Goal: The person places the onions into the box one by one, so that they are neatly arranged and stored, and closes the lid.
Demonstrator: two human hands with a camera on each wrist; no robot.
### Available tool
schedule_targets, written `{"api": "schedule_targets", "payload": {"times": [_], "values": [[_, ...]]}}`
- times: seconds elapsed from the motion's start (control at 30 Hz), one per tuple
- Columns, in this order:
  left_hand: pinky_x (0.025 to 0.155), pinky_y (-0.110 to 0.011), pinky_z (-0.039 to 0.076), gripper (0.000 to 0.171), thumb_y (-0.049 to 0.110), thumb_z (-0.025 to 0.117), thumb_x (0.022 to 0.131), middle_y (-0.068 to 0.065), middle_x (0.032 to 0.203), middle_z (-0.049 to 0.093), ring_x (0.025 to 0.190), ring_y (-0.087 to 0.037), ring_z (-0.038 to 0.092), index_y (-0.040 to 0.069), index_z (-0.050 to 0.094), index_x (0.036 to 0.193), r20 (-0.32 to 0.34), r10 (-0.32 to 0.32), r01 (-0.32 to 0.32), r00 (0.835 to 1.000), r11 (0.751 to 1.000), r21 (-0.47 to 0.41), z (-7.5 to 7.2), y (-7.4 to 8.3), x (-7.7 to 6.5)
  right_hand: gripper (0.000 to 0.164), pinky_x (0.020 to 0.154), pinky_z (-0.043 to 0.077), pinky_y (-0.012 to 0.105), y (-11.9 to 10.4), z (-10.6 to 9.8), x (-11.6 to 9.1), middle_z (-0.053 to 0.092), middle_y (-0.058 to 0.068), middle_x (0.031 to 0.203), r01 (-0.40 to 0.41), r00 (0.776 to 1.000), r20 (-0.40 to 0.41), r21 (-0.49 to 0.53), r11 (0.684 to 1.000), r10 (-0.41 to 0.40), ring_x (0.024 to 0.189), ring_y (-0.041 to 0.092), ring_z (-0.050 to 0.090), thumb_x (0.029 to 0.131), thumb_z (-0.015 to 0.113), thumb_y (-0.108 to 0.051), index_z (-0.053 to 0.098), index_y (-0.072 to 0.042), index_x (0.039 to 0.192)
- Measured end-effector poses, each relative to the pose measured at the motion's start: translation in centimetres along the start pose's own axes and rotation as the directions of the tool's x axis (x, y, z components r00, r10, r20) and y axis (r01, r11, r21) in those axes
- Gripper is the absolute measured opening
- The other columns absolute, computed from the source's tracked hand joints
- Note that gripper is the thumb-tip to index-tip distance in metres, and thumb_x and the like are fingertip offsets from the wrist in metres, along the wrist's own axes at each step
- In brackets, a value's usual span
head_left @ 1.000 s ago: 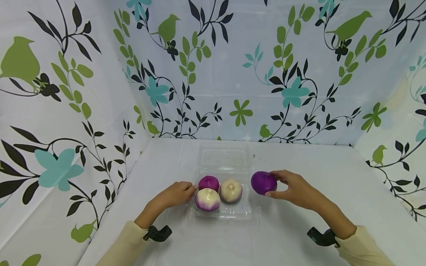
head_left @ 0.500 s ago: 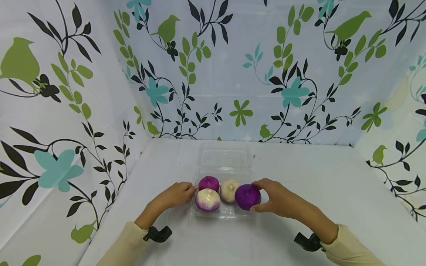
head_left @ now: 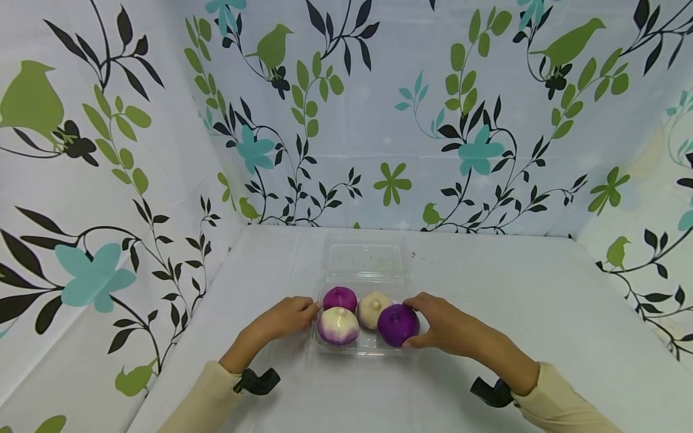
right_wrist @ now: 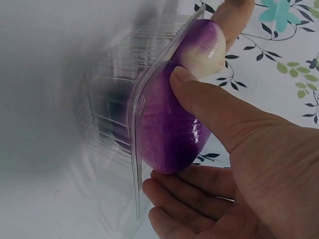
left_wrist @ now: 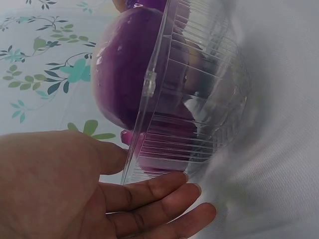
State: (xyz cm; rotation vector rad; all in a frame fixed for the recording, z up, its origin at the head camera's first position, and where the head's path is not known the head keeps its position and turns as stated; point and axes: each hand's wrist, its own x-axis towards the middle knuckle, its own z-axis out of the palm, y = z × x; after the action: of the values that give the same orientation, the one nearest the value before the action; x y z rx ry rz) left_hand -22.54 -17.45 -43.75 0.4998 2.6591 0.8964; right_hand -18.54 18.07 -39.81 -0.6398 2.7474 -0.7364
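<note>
A clear plastic clamshell container (head_left: 363,350) lies with its lid folded back on the white table. In it sit a magenta onion (head_left: 339,297), a white-and-purple onion (head_left: 338,326) and a cream onion (head_left: 371,308), all glossy. My right hand (head_left: 452,325) holds a dark purple onion (head_left: 397,325) at the container's right front, thumb on the near side and fingers on the far side. In the right wrist view this onion is partly below the rim; whether it touches the bottom is hidden. My left hand (head_left: 289,317) pinches the container's left rim between thumb and fingers (left_wrist: 159,186).
The container's lid (head_left: 364,255) lies flat behind the base. A patterned cloth (head_left: 346,120) hangs as walls behind and at both sides of the white table (head_left: 487,270). Small specks (head_left: 417,255) dot the table right of the lid.
My right hand has carried the dark purple onion leftward and nearer, from beside the container into its right front. My left hand has stayed at the left rim.
</note>
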Motion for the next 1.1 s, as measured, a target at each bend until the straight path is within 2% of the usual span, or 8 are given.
{"api": "schedule_targets", "payload": {"times": [0.73,0.97,1.1], "values": [[0.068,-0.033,0.043,0.039,0.032,0.046,0.113,-0.001,0.077,0.059,0.072,-0.015,0.051,0.005,0.065,0.092,-0.003,0.003,-0.003,1.0,1.0,0.008,-0.2,0.0,-0.1,0.085,0.105,0.053,0.053,-0.8,0.8,0.5,0.064,0.009,0.137,-0.043,0.999,0.007,-0.049,0.998,0.044,0.132,0.031,0.059,0.078,0.095,-0.038,0.059,-0.004,0.146],[0.069,-0.033,0.045,0.038,0.031,0.046,0.113,-0.003,0.079,0.062,0.072,-0.016,0.053,0.004,0.067,0.096,0.01,-0.007,0.007,1.0,1.0,0.014,-0.4,0.3,-0.2,0.088,0.105,0.052,0.055,-0.6,-0.3,0.2,0.062,0.013,0.141,0.002,1.0,-0.005,-0.041,0.999,-0.002,0.135,0.036,0.058,0.079,0.093,-0.045,0.057,-0.002,0.148],[0.075,-0.036,0.05,0.042,0.035,0.044,0.114,-0.004,0.085,0.067,0.077,-0.015,0.058,0.003,0.07,0.101,0.015,-0.024,0.024,1.0,1.0,0.016,-0.8,0.3,-0.1,0.087,0.103,0.053,0.055,0.0,-1.7,0.2,0.064,0.016,0.138,0.03,0.999,-0.033,-0.035,0.999,-0.031,0.133,0.038,0.059,0.083,0.089,-0.049,0.056,-0.001,0.147]]}}
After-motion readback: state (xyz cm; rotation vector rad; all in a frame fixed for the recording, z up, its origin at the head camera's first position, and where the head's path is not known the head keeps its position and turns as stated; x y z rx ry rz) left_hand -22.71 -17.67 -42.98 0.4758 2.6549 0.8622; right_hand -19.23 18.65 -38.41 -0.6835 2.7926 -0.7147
